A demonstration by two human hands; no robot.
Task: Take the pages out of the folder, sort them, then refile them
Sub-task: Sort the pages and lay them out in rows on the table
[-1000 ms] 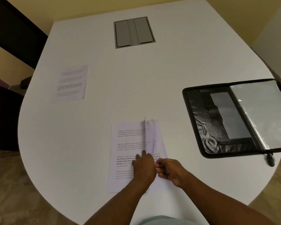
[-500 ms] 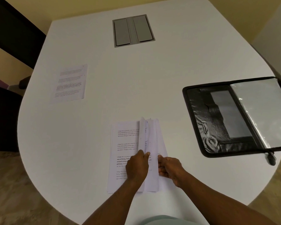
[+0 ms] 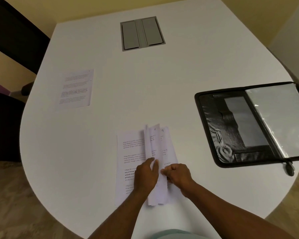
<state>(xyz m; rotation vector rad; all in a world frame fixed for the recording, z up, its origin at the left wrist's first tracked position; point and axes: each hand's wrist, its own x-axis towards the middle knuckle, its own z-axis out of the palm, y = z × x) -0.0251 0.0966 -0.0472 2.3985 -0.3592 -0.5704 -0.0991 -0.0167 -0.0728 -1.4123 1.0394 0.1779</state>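
White round-ended tabletop (image 3: 162, 87). Stack of printed pages (image 3: 129, 163) near the near edge, centre, lying flat, top sheets curled up and leaning leftward along the stack's right half. Left hand (image 3: 146, 175) resting on the stack, fingers fairly straight, fingertips against the raised sheets (image 3: 154, 145), thumb side tucked behind them; hard to tell whether pinching or only propping them. Right hand (image 3: 177, 173) just beside the left, on the stack's right edge, fingers curled, pinching the edge of a lower sheet near its mid-height. Handwritten numbers visible at the top corners of two lifted sheets, too small to read for sure. Single printed page (image 3: 75, 89) lying flat alone toward the left edge, well apart from the stack. Black zip folder (image 3: 223, 128) open flat at the right edge, left inner flap with pockets and a grey panel, right side showing a clear plastic sleeve (image 3: 280, 116); zip pull hanging at the folder's near right corner, by the table rim. No pages seen in the folder's sleeve. Grey recessed cable hatch (image 3: 142, 33) set into the tabletop near the far edge, centre. Dark chair (image 3: 12, 33) beyond the far left corner.
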